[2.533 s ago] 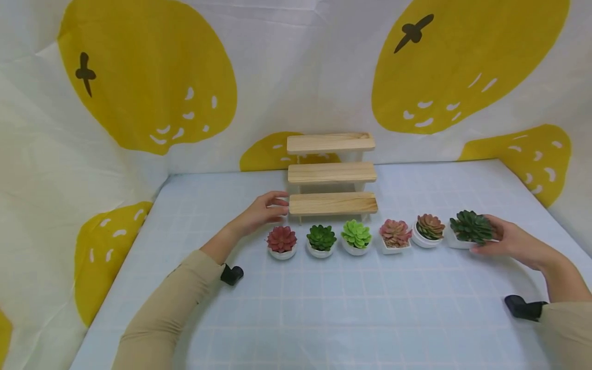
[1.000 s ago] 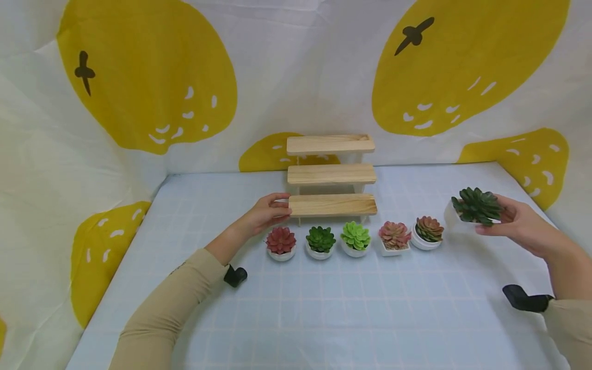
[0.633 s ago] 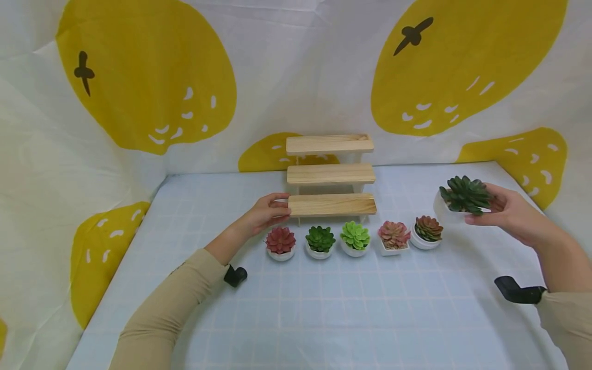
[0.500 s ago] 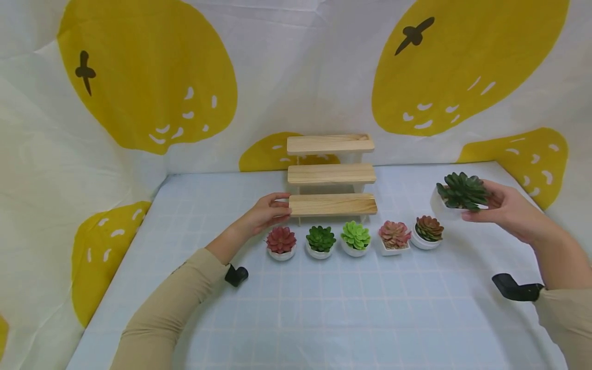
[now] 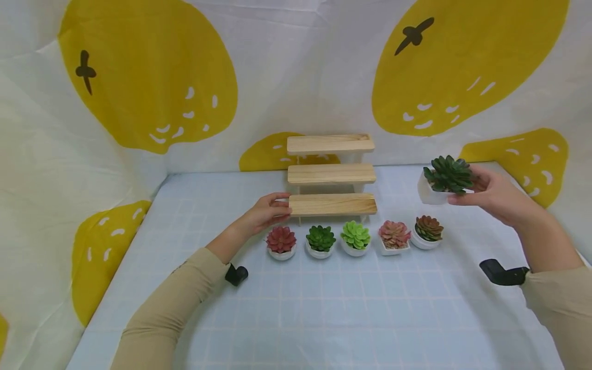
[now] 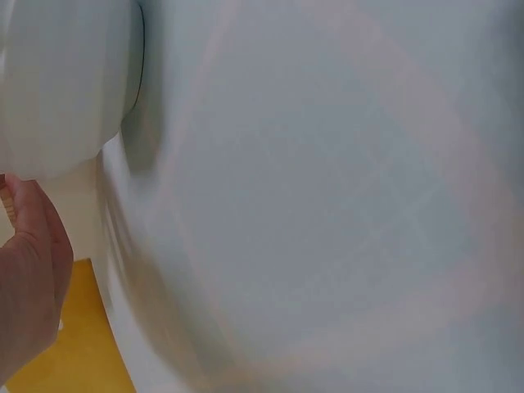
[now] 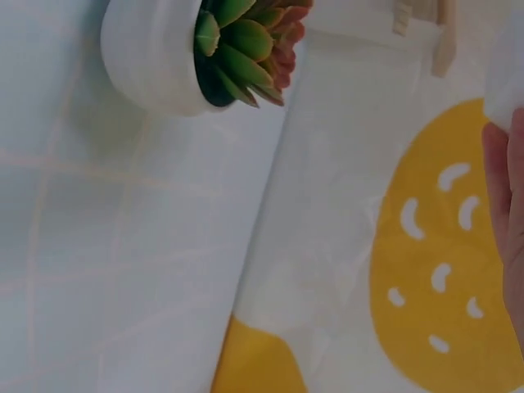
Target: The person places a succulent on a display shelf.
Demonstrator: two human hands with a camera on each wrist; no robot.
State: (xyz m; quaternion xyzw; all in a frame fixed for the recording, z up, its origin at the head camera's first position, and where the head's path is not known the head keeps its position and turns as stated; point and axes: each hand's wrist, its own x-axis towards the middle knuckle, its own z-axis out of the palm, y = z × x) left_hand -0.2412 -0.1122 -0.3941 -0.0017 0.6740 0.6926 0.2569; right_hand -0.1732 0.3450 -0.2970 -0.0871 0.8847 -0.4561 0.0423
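Note:
In the head view, my right hand grips the white square pot of a dark green succulent, raised above the table. Only the pot's edge and part of this hand enter the right wrist view. My left hand pinches the left end of the lowest board on a three-tier wooden display stand. That hand and a sliver of wood show at the left wrist view's edge. All three boards of the stand are bare.
In front of the stand runs a row of potted succulents: red, green, bright green, pink and brownish red. A cloth with yellow fruit shapes hangs behind the table.
My right hand has lifted the dark green succulent off the right end of the row, then carried it up and leftward. My left hand has closed onto the stand's lowest board.

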